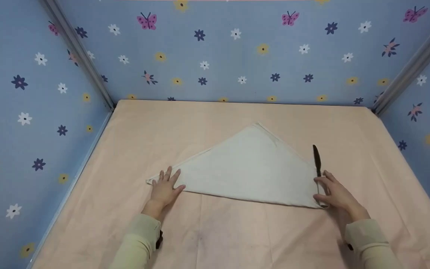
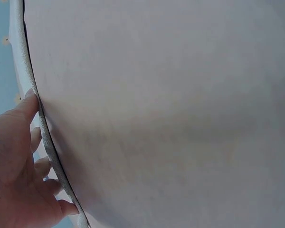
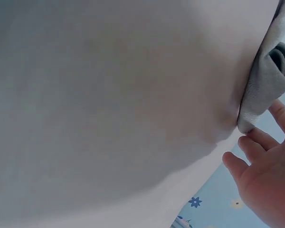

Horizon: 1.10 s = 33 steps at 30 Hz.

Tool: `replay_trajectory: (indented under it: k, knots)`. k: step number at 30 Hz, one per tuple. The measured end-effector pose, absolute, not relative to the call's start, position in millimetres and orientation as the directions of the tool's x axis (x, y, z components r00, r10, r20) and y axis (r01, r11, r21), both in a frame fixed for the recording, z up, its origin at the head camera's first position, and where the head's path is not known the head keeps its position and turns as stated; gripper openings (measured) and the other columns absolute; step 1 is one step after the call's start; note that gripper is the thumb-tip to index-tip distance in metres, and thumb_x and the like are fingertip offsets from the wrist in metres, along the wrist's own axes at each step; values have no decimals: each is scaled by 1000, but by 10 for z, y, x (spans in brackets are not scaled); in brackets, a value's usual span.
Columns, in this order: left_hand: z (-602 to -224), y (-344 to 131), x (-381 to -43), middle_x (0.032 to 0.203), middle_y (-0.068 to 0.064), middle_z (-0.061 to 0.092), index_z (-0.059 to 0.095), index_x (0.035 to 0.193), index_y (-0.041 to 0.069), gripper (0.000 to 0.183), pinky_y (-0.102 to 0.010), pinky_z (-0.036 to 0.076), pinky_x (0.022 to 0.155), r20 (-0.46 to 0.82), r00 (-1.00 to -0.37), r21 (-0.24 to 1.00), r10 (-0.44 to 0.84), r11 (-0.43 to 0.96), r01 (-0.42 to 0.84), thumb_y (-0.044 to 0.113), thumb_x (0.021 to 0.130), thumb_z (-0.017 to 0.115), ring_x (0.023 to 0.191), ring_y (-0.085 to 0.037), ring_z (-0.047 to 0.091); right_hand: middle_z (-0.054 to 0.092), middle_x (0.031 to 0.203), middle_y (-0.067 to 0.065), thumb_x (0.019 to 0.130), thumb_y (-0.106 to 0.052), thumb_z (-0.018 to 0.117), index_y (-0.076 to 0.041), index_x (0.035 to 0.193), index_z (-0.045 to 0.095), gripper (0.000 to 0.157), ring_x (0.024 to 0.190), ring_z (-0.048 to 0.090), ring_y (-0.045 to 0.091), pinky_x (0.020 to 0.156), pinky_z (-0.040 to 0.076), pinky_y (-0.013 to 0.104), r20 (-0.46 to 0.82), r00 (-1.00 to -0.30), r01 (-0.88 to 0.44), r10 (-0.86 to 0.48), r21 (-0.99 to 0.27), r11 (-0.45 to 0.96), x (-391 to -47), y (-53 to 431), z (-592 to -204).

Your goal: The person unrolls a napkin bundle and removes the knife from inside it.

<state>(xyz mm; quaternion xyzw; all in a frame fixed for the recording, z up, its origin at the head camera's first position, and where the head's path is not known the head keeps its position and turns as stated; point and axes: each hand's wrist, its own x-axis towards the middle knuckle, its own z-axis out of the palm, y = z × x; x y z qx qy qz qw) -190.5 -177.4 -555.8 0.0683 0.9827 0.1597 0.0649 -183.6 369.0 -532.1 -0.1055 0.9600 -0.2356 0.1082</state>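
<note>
A white cloth (image 1: 248,168), folded into a broad triangle, lies with its long edge toward me. My left hand (image 1: 164,190) rests on its left corner, fingers spread. In the left wrist view, the thumb (image 2: 31,102) lies along the cloth's near edge. At the opposite end, a dark knife (image 1: 317,157) pokes out from the turned-over cloth, blade pointing away; its handle is mostly hidden. My right hand (image 1: 338,194) touches this end, fingertips over the fold. The right wrist view shows the rolled cloth end (image 3: 263,90) beside its extended fingers.
A pale peach cloth covers the table (image 1: 207,231). Blue panels (image 1: 230,56) with flowers and butterflies stand behind and at both sides, with grey metal posts (image 1: 80,56) at the back corners.
</note>
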Motion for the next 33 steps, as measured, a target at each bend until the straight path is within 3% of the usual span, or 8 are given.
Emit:
replay_trajectory:
  k: [13,20,33]
  knots:
    - [-5567,-1773,-1913,144,-21,15,29,140,11,62,-67,14,93,-108,-983,318,150,942,109,43,89,46,127,-46,11,20,137,31,76,-23,70,1,122,45,58,122,21,49,93,25,60,-109,-958,-183,-266,-483,856,-1817,3739,-5315]
    - [-5569,-1768,-1917,144,-20,15,28,140,12,62,-66,14,94,-118,-983,312,142,945,99,44,90,45,128,-45,11,18,138,32,77,-23,68,0,124,43,58,124,16,49,95,20,61,-149,-953,-158,-262,-494,855,-1812,3782,-5303]
    - [-5560,-1768,-1909,143,-21,17,30,139,12,61,-68,15,92,-92,-984,315,150,942,114,43,89,46,127,-47,13,23,135,34,77,-22,69,2,124,44,59,123,18,50,96,18,61,-129,-956,-161,-262,-515,842,-1786,3850,-5258]
